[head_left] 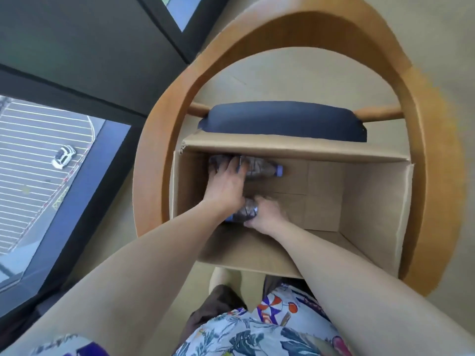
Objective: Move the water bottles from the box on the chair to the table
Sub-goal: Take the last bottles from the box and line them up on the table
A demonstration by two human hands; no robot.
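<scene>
An open cardboard box (370,201) sits on a wooden chair (303,29). Two clear plastic water bottles with blue caps lie on the box floor. The far bottle (259,169) lies along the back wall, cap pointing right. My left hand (226,183) lies over its left part, fingers curled around it. The near bottle (244,213) lies by the front wall with its cap to the left. My right hand (267,213) grips it from the right side. Both forearms reach down into the box.
The chair's curved wooden back rail rings the box, with a dark blue cushion (282,120) behind it. A large window (38,155) with a dark frame is at the left. Beige floor lies around the chair. The box's right half holds nothing.
</scene>
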